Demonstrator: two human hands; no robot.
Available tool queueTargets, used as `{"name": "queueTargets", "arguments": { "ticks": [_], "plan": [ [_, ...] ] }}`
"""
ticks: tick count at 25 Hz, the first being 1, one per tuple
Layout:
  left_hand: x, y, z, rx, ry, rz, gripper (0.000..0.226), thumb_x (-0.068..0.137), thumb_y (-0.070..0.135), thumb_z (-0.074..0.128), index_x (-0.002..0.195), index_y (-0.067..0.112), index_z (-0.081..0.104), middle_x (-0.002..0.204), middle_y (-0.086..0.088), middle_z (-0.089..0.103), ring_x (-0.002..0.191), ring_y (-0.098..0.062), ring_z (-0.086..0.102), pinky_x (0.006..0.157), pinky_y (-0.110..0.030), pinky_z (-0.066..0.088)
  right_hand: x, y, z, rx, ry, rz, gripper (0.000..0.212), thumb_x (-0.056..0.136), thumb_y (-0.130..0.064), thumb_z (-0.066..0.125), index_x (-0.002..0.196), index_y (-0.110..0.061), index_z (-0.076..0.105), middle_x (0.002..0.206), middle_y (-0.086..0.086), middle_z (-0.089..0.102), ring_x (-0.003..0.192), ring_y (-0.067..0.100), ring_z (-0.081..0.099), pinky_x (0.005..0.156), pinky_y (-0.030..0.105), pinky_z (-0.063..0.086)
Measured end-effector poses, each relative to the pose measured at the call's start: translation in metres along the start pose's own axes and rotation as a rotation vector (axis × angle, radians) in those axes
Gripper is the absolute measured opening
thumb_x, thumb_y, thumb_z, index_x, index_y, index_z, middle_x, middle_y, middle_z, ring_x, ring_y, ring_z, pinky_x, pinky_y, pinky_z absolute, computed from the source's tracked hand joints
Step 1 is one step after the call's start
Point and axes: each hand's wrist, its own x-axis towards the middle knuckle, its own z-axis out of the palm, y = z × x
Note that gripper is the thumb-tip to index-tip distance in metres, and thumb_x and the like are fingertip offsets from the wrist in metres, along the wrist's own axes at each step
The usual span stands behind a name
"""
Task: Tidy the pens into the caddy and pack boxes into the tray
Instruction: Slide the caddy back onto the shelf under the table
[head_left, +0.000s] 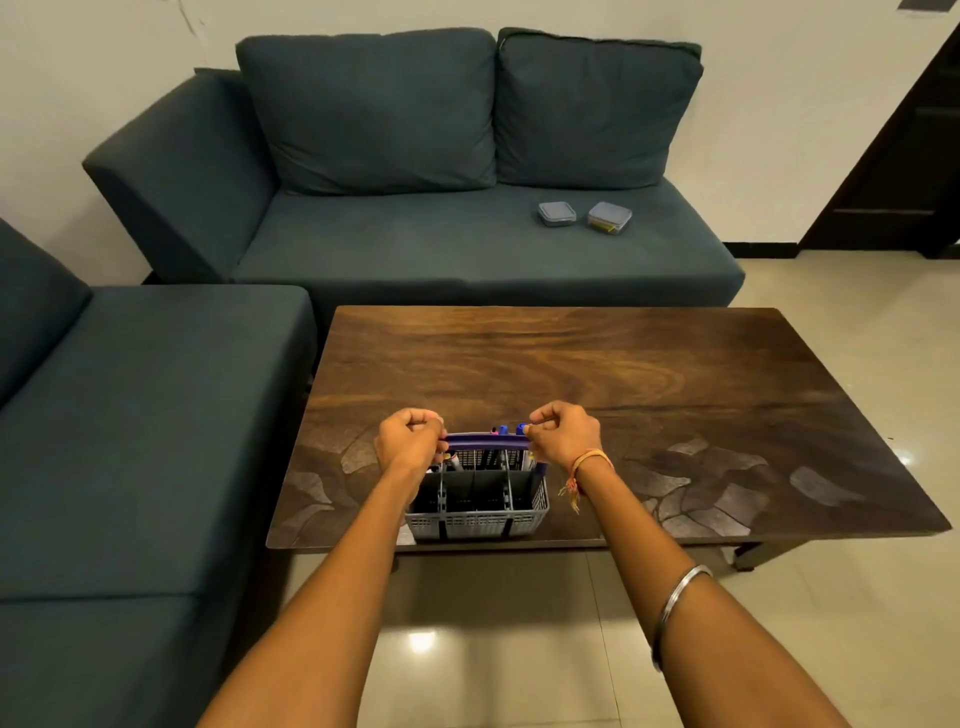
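Note:
A grey slotted caddy (477, 514) with a purple handle (485, 442) stands at the near edge of the wooden coffee table (571, 374). Several pens (503, 431) stick up in its far compartments; the near compartments look dark and I cannot see anything in them. My left hand (409, 439) grips the handle's left end. At the right end, my right hand (565, 435) is closed on the handle. Two small clear boxes with grey lids lie side by side on the sofa seat: one (557, 213) to the left, the other (609, 217) holding something yellow.
A dark teal sofa (415, 249) runs behind the table, and a second sofa section (130, 441) sits to the left. Glossy tiled floor (857, 291) lies to the right and under the table. A dark doorway (904, 156) is at the far right.

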Motion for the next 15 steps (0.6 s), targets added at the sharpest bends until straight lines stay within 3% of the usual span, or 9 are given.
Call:
{"name": "queueTargets", "arguments": {
  "ticks": [2,3,5,7,11,15],
  "plan": [
    [-0.004,-0.011,-0.003,0.005,0.094,-0.006,0.008,0.086,0.003,0.056,0.086,0.004,0.064,0.064,-0.005,0.06,0.049,-0.011,0.056,0.04,-0.015,0.047,-0.001,0.015,0.002,0.048,0.057,0.045,0.007,0.079,-0.011,0.066,0.077,-0.017,0.064,0.066,-0.001,0.063,0.086,0.027,0.071,0.087,0.043,0.057],
    [-0.002,-0.02,-0.005,0.043,0.158,-0.006,0.012,0.085,0.006,0.059,0.093,0.002,0.066,0.069,-0.006,0.062,0.059,-0.016,0.059,0.051,-0.02,0.05,0.0,0.025,0.003,0.068,0.101,0.067,0.006,0.08,-0.01,0.064,0.083,-0.015,0.065,0.069,0.001,0.064,0.089,0.028,0.071,0.089,0.042,0.056],
    [0.009,-0.041,-0.009,0.206,0.277,-0.039,0.027,0.082,0.014,0.063,0.108,0.007,0.064,0.095,-0.01,0.065,0.094,-0.027,0.061,0.08,-0.032,0.048,0.003,0.047,0.01,0.079,0.194,0.126,0.017,0.082,-0.011,0.062,0.099,-0.012,0.065,0.083,0.008,0.069,0.099,0.029,0.067,0.093,0.037,0.052],
    [0.027,-0.072,-0.01,0.337,0.271,-0.097,0.047,0.081,0.022,0.065,0.125,0.012,0.054,0.126,-0.015,0.053,0.119,-0.033,0.05,0.097,-0.041,0.043,0.009,0.07,0.024,0.043,0.224,0.183,0.036,0.085,-0.015,0.062,0.12,-0.007,0.056,0.111,0.015,0.068,0.112,0.031,0.06,0.098,0.037,0.045],
    [0.051,-0.118,-0.006,0.354,0.074,-0.182,0.064,0.088,0.022,0.058,0.144,0.01,0.031,0.143,-0.02,0.044,0.128,-0.037,0.046,0.105,-0.044,0.041,0.024,0.102,0.051,-0.02,0.146,0.291,0.06,0.091,-0.022,0.056,0.143,-0.004,0.032,0.14,0.023,0.048,0.13,0.039,0.044,0.104,0.041,0.039],
    [0.065,-0.147,0.002,0.346,-0.088,-0.18,0.037,0.093,0.018,0.05,0.129,0.012,0.05,0.126,-0.016,0.061,0.117,-0.034,0.055,0.1,-0.041,0.045,0.042,0.123,0.073,0.006,0.064,0.327,0.057,0.092,-0.023,0.054,0.143,-0.006,0.034,0.14,0.021,0.049,0.128,0.037,0.046,0.105,0.041,0.039]
  ]
}}
